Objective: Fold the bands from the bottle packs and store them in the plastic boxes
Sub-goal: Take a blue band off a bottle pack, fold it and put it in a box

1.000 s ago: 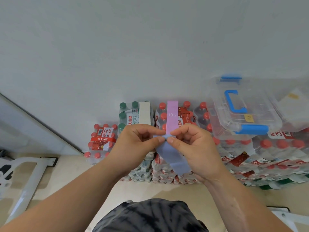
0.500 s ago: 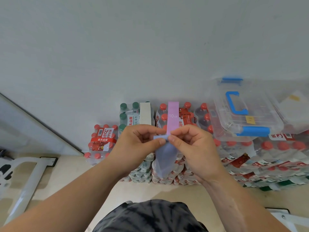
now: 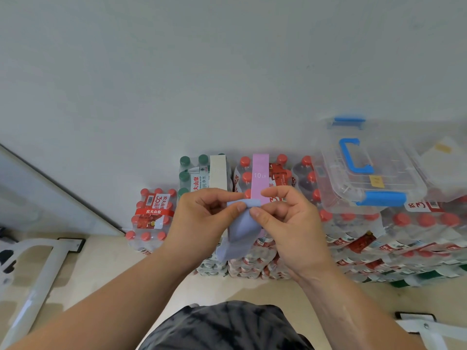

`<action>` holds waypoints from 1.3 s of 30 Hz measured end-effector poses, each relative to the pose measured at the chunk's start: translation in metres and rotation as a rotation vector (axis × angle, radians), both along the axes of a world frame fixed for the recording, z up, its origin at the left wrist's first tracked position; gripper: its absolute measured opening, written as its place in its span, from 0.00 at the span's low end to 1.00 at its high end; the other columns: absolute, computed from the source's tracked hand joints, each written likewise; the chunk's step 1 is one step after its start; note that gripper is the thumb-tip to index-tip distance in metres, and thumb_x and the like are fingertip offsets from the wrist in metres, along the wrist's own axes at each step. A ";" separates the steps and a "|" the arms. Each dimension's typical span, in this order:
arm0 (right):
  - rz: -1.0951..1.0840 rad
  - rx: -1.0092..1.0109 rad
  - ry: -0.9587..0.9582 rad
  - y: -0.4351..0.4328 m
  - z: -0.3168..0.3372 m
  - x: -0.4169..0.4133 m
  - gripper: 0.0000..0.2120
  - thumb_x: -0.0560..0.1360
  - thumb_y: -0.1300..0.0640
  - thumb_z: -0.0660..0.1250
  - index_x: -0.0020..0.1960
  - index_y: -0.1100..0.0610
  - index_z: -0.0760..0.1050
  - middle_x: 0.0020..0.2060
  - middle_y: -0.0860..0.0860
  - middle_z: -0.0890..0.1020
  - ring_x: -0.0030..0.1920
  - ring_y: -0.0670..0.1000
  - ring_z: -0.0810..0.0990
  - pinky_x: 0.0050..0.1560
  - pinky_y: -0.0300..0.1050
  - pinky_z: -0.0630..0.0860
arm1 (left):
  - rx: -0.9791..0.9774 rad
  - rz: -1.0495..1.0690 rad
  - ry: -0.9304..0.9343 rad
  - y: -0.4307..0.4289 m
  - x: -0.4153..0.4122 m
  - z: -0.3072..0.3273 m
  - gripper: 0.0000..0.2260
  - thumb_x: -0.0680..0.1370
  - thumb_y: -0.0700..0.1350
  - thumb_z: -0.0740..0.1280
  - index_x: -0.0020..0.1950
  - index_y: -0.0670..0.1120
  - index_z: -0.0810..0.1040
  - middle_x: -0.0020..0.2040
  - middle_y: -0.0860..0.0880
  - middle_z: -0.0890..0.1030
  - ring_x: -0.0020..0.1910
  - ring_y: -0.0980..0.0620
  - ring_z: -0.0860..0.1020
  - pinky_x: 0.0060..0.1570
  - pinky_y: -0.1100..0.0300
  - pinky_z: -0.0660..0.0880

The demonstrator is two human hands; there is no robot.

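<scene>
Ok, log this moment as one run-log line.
stage: folding | left hand + right hand: pinch grip on soft blue band | pink band, white band: on bottle packs | clear plastic box: lid closed

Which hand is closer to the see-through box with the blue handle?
Right. The right hand is just left of and below the clear box; the left hand is farther left, past the blue band both hands pinch.

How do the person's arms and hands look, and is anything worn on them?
Both forearms are bare as far as the picture shows: no sleeves, gloves, watch or bracelet. No ring shows on the left hand or the right hand. The fingernails are short and plain. At the bottom edge a dark garment with a grey mottled pattern shows.
</scene>
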State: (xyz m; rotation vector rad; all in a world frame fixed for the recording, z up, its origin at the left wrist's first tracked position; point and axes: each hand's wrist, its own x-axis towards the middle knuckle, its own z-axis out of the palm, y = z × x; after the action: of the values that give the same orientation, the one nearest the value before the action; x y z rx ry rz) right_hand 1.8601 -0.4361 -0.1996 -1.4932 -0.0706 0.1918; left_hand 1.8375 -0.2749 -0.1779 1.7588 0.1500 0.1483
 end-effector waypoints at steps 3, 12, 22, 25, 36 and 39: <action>-0.042 0.009 -0.012 0.001 0.001 0.000 0.09 0.72 0.63 0.76 0.49 0.53 0.81 0.36 0.52 0.86 0.40 0.48 0.85 0.44 0.41 0.80 | -0.017 0.004 0.002 0.000 0.000 -0.001 0.12 0.74 0.36 0.74 0.44 0.55 0.86 0.41 0.53 0.87 0.42 0.55 0.85 0.42 0.63 0.80; -0.109 -0.003 -0.051 0.000 -0.001 -0.001 0.11 0.73 0.64 0.75 0.42 0.48 0.82 0.39 0.47 0.87 0.41 0.45 0.85 0.45 0.38 0.80 | -0.154 -0.049 0.064 0.000 0.001 -0.005 0.07 0.72 0.40 0.74 0.49 0.43 0.86 0.44 0.41 0.86 0.47 0.40 0.84 0.48 0.46 0.83; -0.058 0.026 0.002 -0.002 0.004 0.000 0.14 0.66 0.50 0.76 0.47 0.57 0.81 0.39 0.56 0.87 0.44 0.57 0.86 0.49 0.53 0.83 | -0.023 -0.071 0.048 0.003 0.002 -0.005 0.07 0.75 0.37 0.73 0.49 0.47 0.86 0.43 0.43 0.86 0.46 0.41 0.84 0.49 0.43 0.82; -0.046 0.018 -0.007 -0.002 0.002 0.000 0.10 0.66 0.51 0.76 0.43 0.55 0.81 0.39 0.57 0.86 0.42 0.57 0.86 0.46 0.50 0.84 | -0.016 -0.080 0.050 0.001 0.000 -0.005 0.07 0.75 0.36 0.73 0.48 0.46 0.86 0.43 0.45 0.86 0.45 0.41 0.84 0.48 0.42 0.82; -0.032 0.009 -0.043 -0.006 0.003 0.000 0.10 0.72 0.64 0.76 0.45 0.49 0.81 0.40 0.55 0.86 0.41 0.51 0.85 0.44 0.41 0.81 | -0.096 -0.088 0.086 0.000 0.000 -0.003 0.06 0.74 0.38 0.74 0.49 0.45 0.85 0.43 0.44 0.87 0.46 0.43 0.85 0.49 0.48 0.83; -0.100 0.021 -0.047 -0.004 0.004 -0.003 0.11 0.71 0.65 0.77 0.49 0.55 0.79 0.38 0.53 0.86 0.41 0.51 0.86 0.43 0.40 0.82 | -0.109 -0.065 0.058 -0.003 0.000 -0.001 0.09 0.74 0.35 0.73 0.46 0.50 0.85 0.43 0.48 0.87 0.44 0.49 0.85 0.45 0.58 0.82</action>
State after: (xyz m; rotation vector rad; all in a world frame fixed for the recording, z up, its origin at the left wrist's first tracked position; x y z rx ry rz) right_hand 1.8571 -0.4405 -0.1951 -1.4770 -0.0357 0.0750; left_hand 1.8372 -0.2775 -0.1792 1.6578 0.1399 0.0410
